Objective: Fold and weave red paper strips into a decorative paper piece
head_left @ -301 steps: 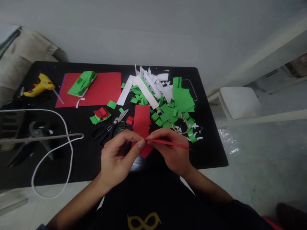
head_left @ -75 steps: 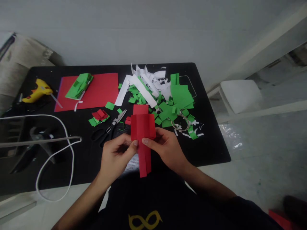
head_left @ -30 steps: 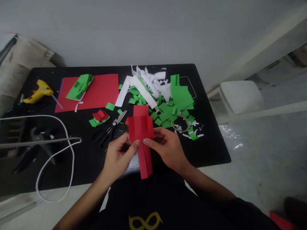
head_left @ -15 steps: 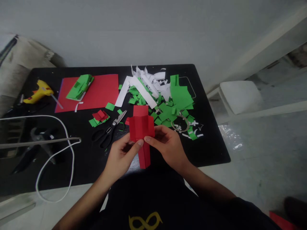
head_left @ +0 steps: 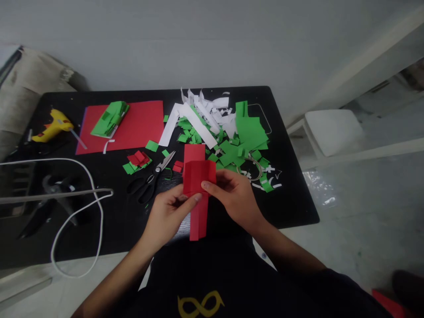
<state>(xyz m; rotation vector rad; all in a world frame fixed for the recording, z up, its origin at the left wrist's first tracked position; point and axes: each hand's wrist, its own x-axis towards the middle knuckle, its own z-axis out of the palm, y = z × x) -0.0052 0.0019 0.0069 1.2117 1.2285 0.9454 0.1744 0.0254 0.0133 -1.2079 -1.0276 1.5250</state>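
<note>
A creased piece of red paper (head_left: 195, 176), shaped like a cross with folded flaps, is held between both hands above the near side of the table. My left hand (head_left: 168, 213) pinches its lower left part, thumb on top and fingers behind. On the other side my right hand (head_left: 233, 198) grips the right flap, its thumb pressed on the front. The fingers of both hands are partly hidden behind the paper. Black-handled scissors (head_left: 150, 179) lie left of the paper, blades partly apart. A few small red scraps (head_left: 178, 166) rest just beyond my left hand.
Green paper pieces (head_left: 250, 132) and white strips (head_left: 198, 123) heap behind my hands. A tape ring (head_left: 250, 169) lies to the right. Further left are a red sheet (head_left: 142, 126), a folded green bundle (head_left: 109, 119), a yellow glue gun (head_left: 54, 126) and a white cord (head_left: 99, 221).
The red paper has turned and shifted slightly in my hands, its lower strip reaching further down. My right hand has moved a little right, uncovering more of the red scraps.
</note>
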